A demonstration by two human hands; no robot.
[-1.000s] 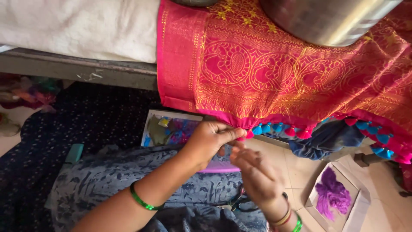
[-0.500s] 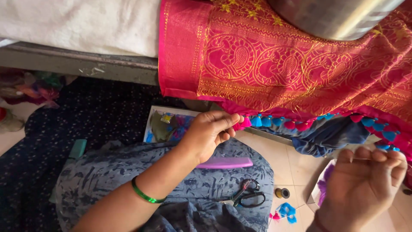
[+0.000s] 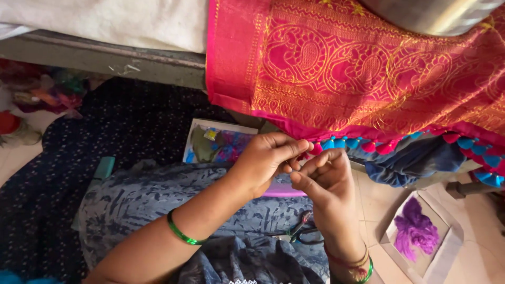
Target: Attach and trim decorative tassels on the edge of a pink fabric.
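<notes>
Tassel (image 3: pixel 314 149): pink, on the hem of the red and gold cloth (image 3: pixel 336 68), hanging over my lap.
Left hand (image 3: pixel 265 160): grip pinched on the tassel.
Right hand (image 3: pixel 323 176): fingertips closed just beside it; I cannot tell on what.
Scissors (image 3: pixel 301 230): lying below.
Risk: I judge a hard tug could loosen the tassel or pucker the hem.

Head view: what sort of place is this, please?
Probably a home floor used for handwork: patterned pink cloth with blue and pink tassels, a tray of purple thread, scissors on the lap.
</notes>
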